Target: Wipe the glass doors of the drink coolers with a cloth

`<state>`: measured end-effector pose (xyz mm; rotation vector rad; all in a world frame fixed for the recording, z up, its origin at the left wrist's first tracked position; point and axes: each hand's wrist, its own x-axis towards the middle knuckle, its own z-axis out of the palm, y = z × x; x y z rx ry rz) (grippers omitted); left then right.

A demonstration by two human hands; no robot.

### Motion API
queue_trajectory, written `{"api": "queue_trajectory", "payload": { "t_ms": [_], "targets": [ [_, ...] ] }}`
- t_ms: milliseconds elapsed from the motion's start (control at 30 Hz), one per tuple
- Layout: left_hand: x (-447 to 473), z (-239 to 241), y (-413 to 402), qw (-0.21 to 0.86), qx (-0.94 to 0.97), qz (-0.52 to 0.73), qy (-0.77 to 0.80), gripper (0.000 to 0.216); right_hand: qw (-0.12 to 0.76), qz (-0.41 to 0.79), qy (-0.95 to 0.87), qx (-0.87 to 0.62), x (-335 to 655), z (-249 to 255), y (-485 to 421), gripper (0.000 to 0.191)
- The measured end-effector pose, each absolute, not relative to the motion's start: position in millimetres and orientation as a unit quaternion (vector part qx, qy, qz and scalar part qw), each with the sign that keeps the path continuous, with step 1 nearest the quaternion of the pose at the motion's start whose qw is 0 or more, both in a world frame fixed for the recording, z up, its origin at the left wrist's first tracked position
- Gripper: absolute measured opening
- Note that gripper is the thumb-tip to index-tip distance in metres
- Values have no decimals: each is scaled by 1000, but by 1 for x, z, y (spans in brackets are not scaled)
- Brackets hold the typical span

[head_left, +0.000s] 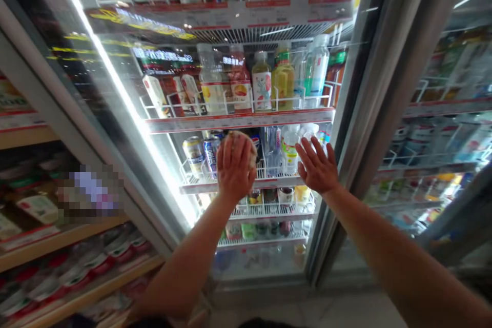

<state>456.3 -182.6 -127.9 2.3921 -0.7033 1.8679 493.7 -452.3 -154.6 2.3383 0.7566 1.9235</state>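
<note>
My left hand (235, 170) presses a crumpled, pale cloth (251, 151) against the glass door (177, 89) of a lit drinks fridge. Its fingers lie close together over the cloth, and most of the cloth is hidden beneath them. To the right, my right hand (317, 166) is held up with fingers spread and nothing in it, close to the same glass near the door frame. Whether its palm touches the glass I cannot tell. Behind the glass, cans (194, 156) and bottles (262, 82) stand on wire shelves.
A thick metal door frame (378, 92) runs down the right side, with another glass-fronted fridge section beyond it. Wooden shelves (73, 233) with packed goods stand at the left. Pale floor (307, 312) shows below the fridge.
</note>
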Motion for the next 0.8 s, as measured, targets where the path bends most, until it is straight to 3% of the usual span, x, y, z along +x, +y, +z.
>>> {"api": "queue_trajectory", "payload": {
  "t_ms": [133,233,333,400,600,700,800],
  "targets": [
    [459,-86,-177,64,755,637,-140,71,2,612,243,752,494,-155,-453,73],
    [455,-112,-194,66,763,627,-141,73,9,614,246,750,494,-153,-453,73],
    [452,-152,-209,-2,779,577,-247,69,18,623,248,742,493,-152,-453,73],
    [454,-155,-208,-38,777,551,-302,66,22,625,250,739,493,-152,-453,73],
    [462,-85,-193,90,759,617,-186,69,5,615,249,748,494,-152,-453,72],
    [458,-107,-212,96,773,601,-179,72,0,614,254,747,494,-151,-453,72],
    [455,-147,-232,0,785,540,-304,71,9,617,255,744,493,-150,-454,72]
  ]
}}
